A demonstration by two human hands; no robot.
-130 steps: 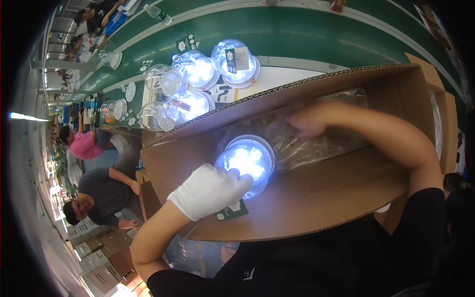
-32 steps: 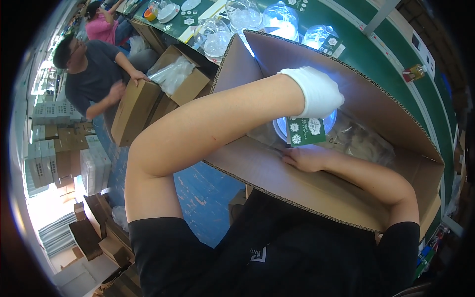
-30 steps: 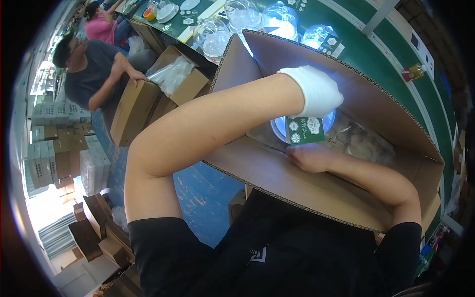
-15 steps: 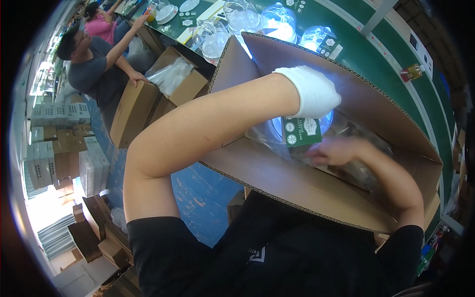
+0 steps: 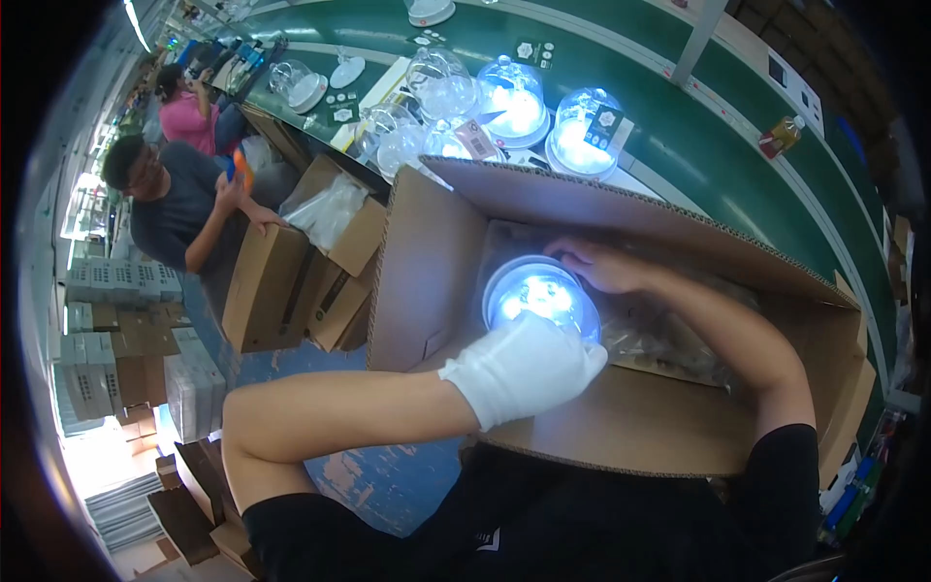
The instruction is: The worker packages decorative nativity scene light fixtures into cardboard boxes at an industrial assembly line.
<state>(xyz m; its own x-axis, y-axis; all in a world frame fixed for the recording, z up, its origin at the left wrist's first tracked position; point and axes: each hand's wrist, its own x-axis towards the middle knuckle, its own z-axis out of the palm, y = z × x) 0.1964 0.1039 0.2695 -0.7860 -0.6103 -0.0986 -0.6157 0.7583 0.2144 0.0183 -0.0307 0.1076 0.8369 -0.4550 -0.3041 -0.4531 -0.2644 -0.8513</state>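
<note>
A lit clear cloche (image 5: 536, 291) with a round base is tilted inside the left part of a large open cardboard box (image 5: 432, 267). My left hand (image 5: 529, 373), in a white glove, is closed over its near side; the glove hides part of the dome. My bare right hand (image 5: 606, 267) grips the far right of the base rim with curled fingers. Beside that hand, crumpled clear plastic (image 5: 669, 335) lies in the bottom of the box.
Several clear cloches, some lit (image 5: 512, 105), stand on the green bench (image 5: 659, 126) beyond the box. A bottle (image 5: 781, 136) is at the right. On the left, a person (image 5: 189, 199) stands by cartons (image 5: 267, 286); stacked boxes (image 5: 126, 339) are behind.
My gloved left hand has come nearer and down onto the cloche. My right hand has moved up and left to its rim. The green card no longer shows; the box sits lower in view.
</note>
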